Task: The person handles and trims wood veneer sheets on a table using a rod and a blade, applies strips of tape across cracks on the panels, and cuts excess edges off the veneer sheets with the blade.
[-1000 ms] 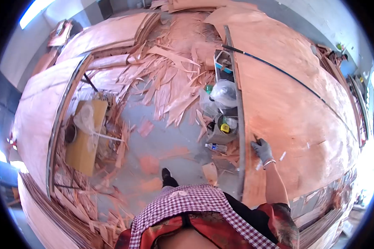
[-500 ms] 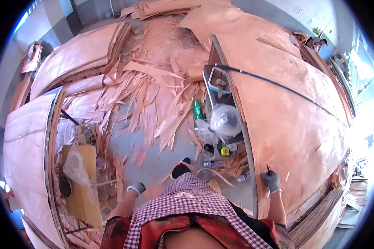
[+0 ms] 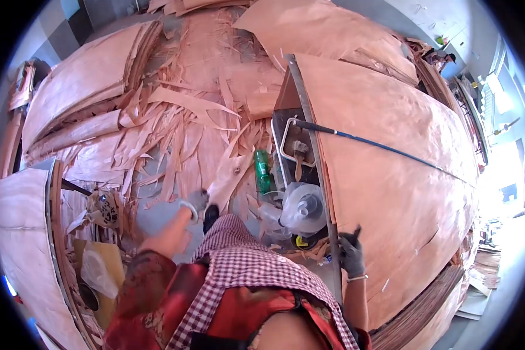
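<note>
My right hand (image 3: 351, 256), in a grey glove, is at the near left edge of the large veneer sheet (image 3: 385, 192). Its fingers are closed around a small dark pointed tool (image 3: 357, 231), whose kind I cannot make out. My left hand (image 3: 198, 200), also gloved in grey, hangs over the floor ahead of my foot, close to the loose veneer strips (image 3: 226, 178). Its fingers are too small and blurred to show whether they grip anything. A long dark-blue rod (image 3: 385, 149) lies across the big sheet.
Below the sheet's edge are a green bottle (image 3: 262, 172), a clear plastic jug (image 3: 303, 209), a yellow tape measure (image 3: 300, 241) and a brush (image 3: 298, 157). Veneer stacks (image 3: 93, 64) stand at left. Another person (image 3: 440, 58) is at the far right.
My left hand has swung forward and up toward the veneer scraps. My right hand has shifted left to the sheet's edge, still with the dark tool. The view has moved forward.
</note>
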Demonstrator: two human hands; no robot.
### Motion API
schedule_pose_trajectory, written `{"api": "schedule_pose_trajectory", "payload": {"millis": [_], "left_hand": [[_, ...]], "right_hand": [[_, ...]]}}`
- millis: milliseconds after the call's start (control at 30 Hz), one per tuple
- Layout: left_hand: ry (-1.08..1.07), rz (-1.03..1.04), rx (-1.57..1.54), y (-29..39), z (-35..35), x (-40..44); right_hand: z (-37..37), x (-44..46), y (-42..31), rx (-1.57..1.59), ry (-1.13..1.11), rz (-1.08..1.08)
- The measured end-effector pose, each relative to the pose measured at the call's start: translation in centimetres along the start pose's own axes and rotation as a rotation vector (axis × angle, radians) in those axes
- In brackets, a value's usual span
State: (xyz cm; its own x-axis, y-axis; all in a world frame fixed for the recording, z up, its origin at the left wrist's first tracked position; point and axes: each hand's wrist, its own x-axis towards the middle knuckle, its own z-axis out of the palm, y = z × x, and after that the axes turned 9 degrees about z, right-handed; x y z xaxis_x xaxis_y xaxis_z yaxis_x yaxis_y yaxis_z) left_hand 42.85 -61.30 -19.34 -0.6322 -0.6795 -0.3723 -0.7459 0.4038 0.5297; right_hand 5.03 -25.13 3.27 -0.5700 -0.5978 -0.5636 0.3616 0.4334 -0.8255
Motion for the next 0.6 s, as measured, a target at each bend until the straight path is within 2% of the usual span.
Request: {"api": "schedule_pose_trajectory", "payload": {"millis": [67, 133, 200, 267, 333, 400, 467, 600], "left_hand": [[0.05, -0.01, -0.25, 2.2, -5.7, 4.9], [0.12, -0.118, -0.606, 6.8, -12.2, 9.9], [0.198, 0.084, -0.583, 7.9, -15.0, 18.3], [0.355, 0.349, -0.002, 10.5, -18.6, 26.0], [0.538, 0.44, -0.336, 15.7, -22.6, 30.6], [0.495, 0.482, -0.339, 18.6, -25.5, 36.1], [0.501, 0.58, -0.158, 20.0, -26.5, 43.1], [0.625, 0.491, -0.346, 23.1, -27.5, 52.7]], "right_hand": [[4.6, 3.5, -1.8, -0.054, -0.097, -0.058], [8.9, 5.3, -6.0, -0.099, -0.198, 0.009], [11.7, 8.1, -8.0, -0.066, -0.216, 0.046], [14.5, 10.9, -10.0, -0.02, -0.185, 0.056], [16.1, 12.5, -11.4, 0.019, -0.106, 0.073], [17.1, 13.7, -12.1, 0.042, -0.011, 0.134], [17.8, 13.8, -13.1, 0.022, 0.065, 0.146], [18.6, 13.1, -13.7, 0.052, 0.265, 0.309]]}}
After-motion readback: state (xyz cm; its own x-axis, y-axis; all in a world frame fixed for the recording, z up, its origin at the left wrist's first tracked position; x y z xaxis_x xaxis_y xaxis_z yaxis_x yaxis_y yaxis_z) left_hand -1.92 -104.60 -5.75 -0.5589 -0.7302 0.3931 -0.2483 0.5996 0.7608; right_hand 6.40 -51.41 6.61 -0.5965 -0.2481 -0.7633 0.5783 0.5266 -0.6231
